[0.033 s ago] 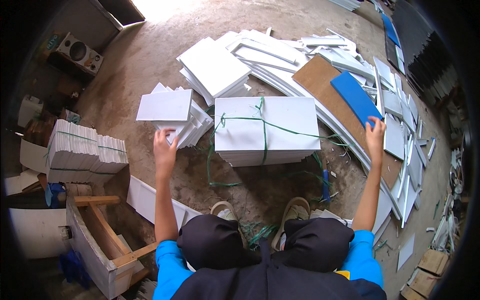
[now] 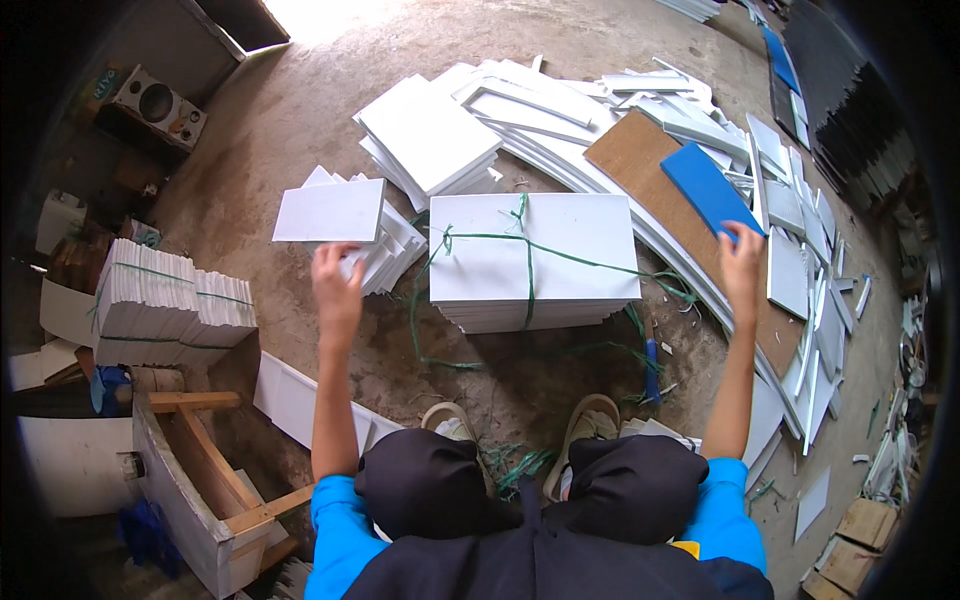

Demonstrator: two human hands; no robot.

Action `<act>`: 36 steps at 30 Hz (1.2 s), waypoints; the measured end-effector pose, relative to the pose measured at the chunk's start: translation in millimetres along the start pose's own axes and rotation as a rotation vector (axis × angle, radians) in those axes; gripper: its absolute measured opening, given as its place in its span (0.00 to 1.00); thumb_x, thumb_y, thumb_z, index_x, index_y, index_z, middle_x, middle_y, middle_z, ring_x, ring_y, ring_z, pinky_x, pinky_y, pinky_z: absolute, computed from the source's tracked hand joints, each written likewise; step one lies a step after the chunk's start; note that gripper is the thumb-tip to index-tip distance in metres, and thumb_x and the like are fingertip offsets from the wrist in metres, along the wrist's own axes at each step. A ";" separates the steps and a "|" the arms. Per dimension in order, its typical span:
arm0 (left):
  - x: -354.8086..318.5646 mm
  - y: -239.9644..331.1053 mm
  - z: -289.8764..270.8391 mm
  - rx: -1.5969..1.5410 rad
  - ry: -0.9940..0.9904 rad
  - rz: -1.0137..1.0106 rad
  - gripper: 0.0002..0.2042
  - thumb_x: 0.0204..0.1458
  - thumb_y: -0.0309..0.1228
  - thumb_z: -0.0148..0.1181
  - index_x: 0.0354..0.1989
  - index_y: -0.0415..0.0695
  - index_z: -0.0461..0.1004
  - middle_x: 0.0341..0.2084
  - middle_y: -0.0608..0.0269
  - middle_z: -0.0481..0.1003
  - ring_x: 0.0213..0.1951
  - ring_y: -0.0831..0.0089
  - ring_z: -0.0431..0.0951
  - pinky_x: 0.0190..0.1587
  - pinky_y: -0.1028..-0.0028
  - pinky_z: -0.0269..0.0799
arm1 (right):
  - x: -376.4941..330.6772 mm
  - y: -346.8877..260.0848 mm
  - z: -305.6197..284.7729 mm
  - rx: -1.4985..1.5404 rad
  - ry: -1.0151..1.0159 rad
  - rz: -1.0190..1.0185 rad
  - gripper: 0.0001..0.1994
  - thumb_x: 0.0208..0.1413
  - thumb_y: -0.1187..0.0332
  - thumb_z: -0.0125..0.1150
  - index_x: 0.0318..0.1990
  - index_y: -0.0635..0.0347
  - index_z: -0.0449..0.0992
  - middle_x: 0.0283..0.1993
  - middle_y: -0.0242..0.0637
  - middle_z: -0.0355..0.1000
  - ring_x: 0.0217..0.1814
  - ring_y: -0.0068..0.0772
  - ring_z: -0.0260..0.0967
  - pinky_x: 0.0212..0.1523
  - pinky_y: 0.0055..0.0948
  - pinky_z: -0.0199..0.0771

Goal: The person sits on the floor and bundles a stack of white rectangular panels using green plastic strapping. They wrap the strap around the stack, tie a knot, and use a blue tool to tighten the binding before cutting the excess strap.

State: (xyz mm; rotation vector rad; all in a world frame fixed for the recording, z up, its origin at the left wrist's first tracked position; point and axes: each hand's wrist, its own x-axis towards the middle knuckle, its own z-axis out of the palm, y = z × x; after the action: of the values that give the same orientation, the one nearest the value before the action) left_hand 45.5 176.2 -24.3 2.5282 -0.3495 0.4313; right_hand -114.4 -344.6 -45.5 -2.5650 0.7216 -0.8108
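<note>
In front of my feet stands a stack of white panels (image 2: 560,222), bound crosswise with green twine (image 2: 580,258). Knots show on its top, and loose strands trail off both sides onto the floor. My left hand (image 2: 338,285) hovers left of this bundle with its fingers loosely bent and apart. It overlaps a pile of smaller white panels (image 2: 328,212) in the view; I see no grip on them. My right hand (image 2: 741,262) is raised on the other side, fingers bent and apart. It is nearest to a blue panel (image 2: 708,195) lying on a brown board (image 2: 640,150).
A higher pile of white panels (image 2: 428,135) stands behind. Scattered white strips and offcuts (image 2: 800,215) cover the right side. At left are tied white stacks (image 2: 150,300) and a wooden frame (image 2: 195,430). A blue-handled tool (image 2: 652,370) lies near my right foot.
My left hand has risen slightly and shifted a little right. My right hand has moved slightly up and left. The bound bundle stays in place.
</note>
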 end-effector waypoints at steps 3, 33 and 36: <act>22.4 74.7 25.7 -0.195 -0.138 0.308 0.13 0.44 0.29 0.60 0.40 0.43 0.71 0.39 0.55 0.68 0.45 0.61 0.66 0.50 0.66 0.61 | -16.9 -115.5 9.8 0.453 -0.381 -0.185 0.12 0.51 0.63 0.56 0.36 0.63 0.72 0.39 0.42 0.65 0.45 0.39 0.61 0.49 0.33 0.60; 30.8 47.7 58.5 -0.261 -0.443 0.396 0.12 0.50 0.32 0.56 0.24 0.33 0.71 0.17 0.58 0.65 0.19 0.70 0.64 0.25 0.73 0.63 | -5.5 -72.4 36.2 0.424 -0.670 -0.277 0.12 0.52 0.67 0.52 0.25 0.69 0.69 0.19 0.43 0.62 0.21 0.29 0.58 0.25 0.29 0.59; 21.1 36.9 66.3 -0.303 -0.361 0.389 0.13 0.50 0.34 0.56 0.23 0.35 0.70 0.17 0.57 0.67 0.18 0.65 0.66 0.22 0.70 0.63 | -12.9 -64.3 48.5 0.432 -0.604 -0.279 0.13 0.52 0.67 0.53 0.23 0.69 0.66 0.17 0.41 0.59 0.20 0.26 0.53 0.23 0.29 0.56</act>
State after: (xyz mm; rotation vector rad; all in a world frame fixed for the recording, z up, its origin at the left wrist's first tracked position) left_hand 67.9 106.0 -52.0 2.2287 -0.9765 0.0491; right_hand -70.7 -276.9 -58.5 -2.3320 -0.0007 -0.1910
